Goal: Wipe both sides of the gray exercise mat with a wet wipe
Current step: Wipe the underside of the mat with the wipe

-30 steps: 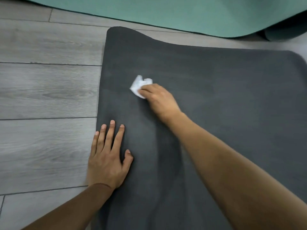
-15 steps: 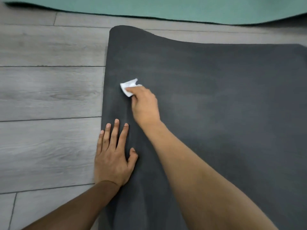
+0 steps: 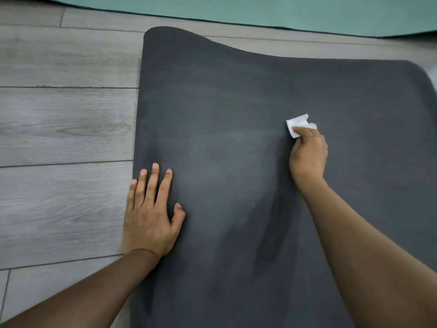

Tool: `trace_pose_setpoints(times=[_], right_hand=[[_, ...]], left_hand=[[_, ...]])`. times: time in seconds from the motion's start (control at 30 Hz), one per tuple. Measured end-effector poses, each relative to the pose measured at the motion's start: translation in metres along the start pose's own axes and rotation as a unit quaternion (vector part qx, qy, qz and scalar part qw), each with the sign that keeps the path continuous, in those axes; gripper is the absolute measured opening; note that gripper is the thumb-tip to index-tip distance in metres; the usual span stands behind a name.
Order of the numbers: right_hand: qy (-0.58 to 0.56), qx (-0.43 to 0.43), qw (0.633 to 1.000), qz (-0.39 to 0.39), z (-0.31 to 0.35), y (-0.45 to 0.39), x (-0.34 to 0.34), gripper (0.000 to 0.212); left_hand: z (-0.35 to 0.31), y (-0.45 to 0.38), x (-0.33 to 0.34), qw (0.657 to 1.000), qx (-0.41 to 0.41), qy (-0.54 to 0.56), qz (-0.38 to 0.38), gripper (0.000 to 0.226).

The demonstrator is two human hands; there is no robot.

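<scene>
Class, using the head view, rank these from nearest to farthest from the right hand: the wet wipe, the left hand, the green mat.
1. wet wipe: pinched in the right hand.
2. left hand: flat on the gray mat's left edge.
3. green mat: along the top.

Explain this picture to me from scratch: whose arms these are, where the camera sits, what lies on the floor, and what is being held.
No machine here: these are a person's two bare arms, seen from a camera worn on their head that looks forward and down. A dark gray exercise mat lies on a gray wood-look floor. A teal mat runs along the top edge. The left hand lies flat, fingers straight, on the gray mat's left edge. The right hand grips a crumpled white wet wipe and holds it against the mat's surface.
</scene>
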State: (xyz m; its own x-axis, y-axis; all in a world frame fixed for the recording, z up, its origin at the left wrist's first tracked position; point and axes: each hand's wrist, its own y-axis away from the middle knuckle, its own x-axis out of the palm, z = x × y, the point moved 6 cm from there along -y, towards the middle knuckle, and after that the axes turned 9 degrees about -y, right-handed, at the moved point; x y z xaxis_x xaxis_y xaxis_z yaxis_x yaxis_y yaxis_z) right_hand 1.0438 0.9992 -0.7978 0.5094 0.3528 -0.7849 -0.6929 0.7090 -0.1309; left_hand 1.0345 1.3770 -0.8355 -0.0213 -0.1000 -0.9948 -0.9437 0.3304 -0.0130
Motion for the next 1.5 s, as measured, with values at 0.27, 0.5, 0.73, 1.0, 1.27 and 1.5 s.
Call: trace_pose_setpoints(times=[0.27,0.5,0.73,1.0,1.27,1.5], right_hand=[[-0.114,-0.202,0.921,0.314,0.218,0.154,0.147,0.03],[-0.059,-0.167,0.962,0.209,0.11,0.082,0.083,0.032],[-0.055,-0.109,0.992,0.01,0.001,0.049,0.019,0.038],[-0.052,-0.15,0.987,-0.011,0.005,0.046,0.015,0.033],[0.017,-0.091,0.996,0.003,0.021,0.045,0.025,0.032],[-0.152,-0.099,0.977,0.111,0.167,0.138,0.101,0.032]], left_hand=[[0.004,0.001,0.009,1.0,0.014,-0.012,0.011,0.077],[0.002,0.002,-0.001,1.0,-0.002,0.006,-0.004,0.073],[0.003,0.004,-0.01,0.996,0.004,0.077,-0.055,0.066],[0.007,0.016,-0.03,0.998,0.043,-0.039,0.005,0.045],[-0.001,0.067,0.005,0.998,-0.003,-0.03,0.059,0.07],[-0.004,0.066,0.007,0.997,0.007,-0.027,0.065,0.069]])
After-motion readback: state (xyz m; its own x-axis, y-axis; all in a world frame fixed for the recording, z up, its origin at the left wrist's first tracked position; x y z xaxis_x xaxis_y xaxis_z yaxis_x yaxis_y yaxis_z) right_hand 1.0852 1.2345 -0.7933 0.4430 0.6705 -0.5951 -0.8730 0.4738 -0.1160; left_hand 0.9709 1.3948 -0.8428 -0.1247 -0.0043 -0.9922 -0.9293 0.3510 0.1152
